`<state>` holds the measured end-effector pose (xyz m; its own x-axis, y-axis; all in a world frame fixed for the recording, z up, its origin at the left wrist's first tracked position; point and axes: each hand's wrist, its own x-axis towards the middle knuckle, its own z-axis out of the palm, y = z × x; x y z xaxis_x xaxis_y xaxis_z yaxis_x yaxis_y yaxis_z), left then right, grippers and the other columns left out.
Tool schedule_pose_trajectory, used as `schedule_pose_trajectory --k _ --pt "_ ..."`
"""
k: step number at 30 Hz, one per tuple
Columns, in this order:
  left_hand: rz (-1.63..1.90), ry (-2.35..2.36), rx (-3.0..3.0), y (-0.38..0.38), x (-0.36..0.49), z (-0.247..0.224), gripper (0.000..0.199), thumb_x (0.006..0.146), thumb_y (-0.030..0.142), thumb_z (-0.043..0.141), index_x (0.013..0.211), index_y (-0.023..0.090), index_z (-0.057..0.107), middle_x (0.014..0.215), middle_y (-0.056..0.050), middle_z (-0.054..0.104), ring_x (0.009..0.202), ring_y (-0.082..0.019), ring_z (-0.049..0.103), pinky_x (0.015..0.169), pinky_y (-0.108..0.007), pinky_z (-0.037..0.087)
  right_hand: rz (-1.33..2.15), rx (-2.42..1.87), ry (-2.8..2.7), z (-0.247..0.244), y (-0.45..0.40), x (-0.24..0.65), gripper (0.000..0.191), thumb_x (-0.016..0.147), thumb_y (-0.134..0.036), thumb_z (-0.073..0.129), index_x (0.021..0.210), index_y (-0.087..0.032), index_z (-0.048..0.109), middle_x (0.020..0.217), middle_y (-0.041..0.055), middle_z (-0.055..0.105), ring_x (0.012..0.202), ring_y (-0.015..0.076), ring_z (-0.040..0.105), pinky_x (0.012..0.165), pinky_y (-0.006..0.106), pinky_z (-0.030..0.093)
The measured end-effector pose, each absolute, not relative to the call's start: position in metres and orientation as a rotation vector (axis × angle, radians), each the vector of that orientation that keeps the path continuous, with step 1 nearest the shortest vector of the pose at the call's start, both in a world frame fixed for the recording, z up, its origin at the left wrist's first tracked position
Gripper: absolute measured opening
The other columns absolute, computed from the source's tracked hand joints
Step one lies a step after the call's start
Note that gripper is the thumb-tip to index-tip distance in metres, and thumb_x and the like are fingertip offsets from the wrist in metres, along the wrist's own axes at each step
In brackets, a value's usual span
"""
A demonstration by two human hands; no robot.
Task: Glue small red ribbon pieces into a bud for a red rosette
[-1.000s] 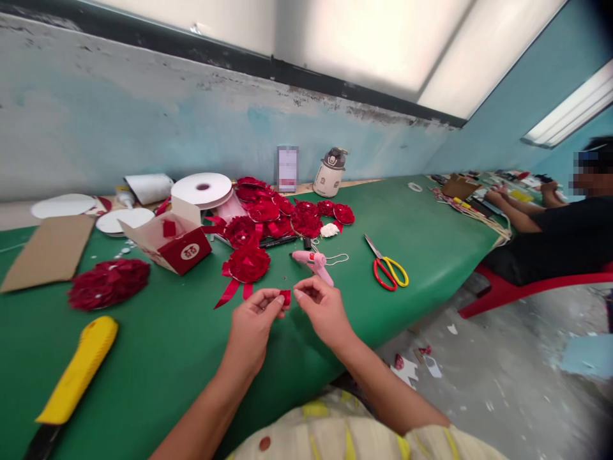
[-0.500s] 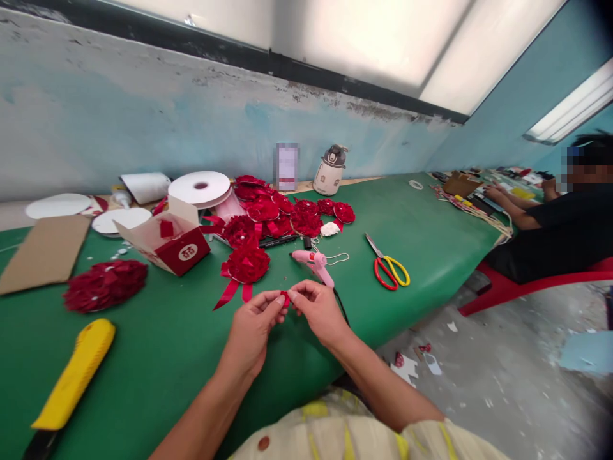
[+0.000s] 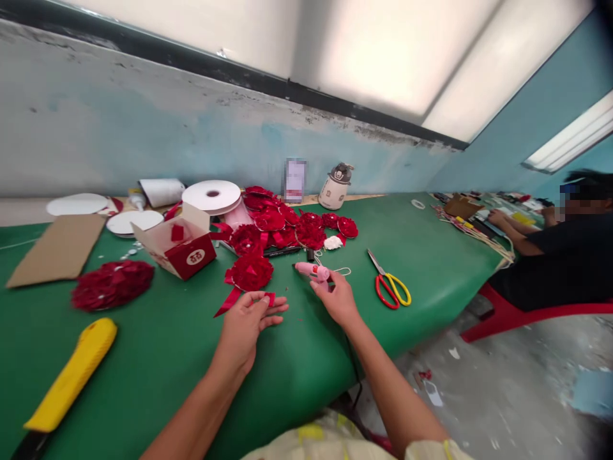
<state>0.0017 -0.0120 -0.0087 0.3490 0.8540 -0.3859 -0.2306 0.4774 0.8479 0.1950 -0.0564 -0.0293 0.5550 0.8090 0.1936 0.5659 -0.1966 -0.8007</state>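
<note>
Between thumb and index finger, my left hand pinches a small red ribbon piece, its other fingers stretched out. My right hand is wrapped round the handle of a pink glue gun, whose dark nozzle points left. A red fabric flower with ribbon tails lies just beyond my left hand. More red flowers are heaped behind it. Scissors with one red and one yellow handle rest to the right of my right hand.
An open red and white box, a ribbon spool, cardboard and a yellow-handled tool are on the left. A bottle and a phone stand by the wall. A person sits at the far right.
My hands have come apart. The red piece stays in my left hand, while my right hand has moved right and taken hold of the glue gun. The view has shifted slightly.
</note>
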Motion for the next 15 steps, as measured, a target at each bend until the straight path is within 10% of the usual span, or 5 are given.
schedule_pose_trajectory --k 9,15 --pt "0.848 0.975 0.73 -0.008 0.0 -0.011 0.013 0.076 0.022 0.061 0.083 0.012 0.057 0.086 -0.013 0.072 0.083 -0.024 0.069 0.072 -0.035 0.054 0.776 -1.674 -0.972 -0.009 -0.075 0.178 0.046 0.08 -0.047 0.054 0.104 -0.009 0.063 0.082 0.0101 0.066 0.057 0.0144 0.051 0.043 0.023 0.035" --pt "0.877 0.987 0.712 -0.009 -0.001 -0.014 0.013 0.073 0.021 0.063 0.082 0.011 0.062 0.081 -0.009 0.072 0.075 -0.02 0.069 0.068 -0.033 0.055 0.81 -1.648 -1.216 0.018 -0.109 0.143 0.03 0.084 -0.037 0.055 0.1 -0.013 0.064 0.079 0.0056 0.064 0.067 0.0157 0.053 0.06 0.026 0.042"
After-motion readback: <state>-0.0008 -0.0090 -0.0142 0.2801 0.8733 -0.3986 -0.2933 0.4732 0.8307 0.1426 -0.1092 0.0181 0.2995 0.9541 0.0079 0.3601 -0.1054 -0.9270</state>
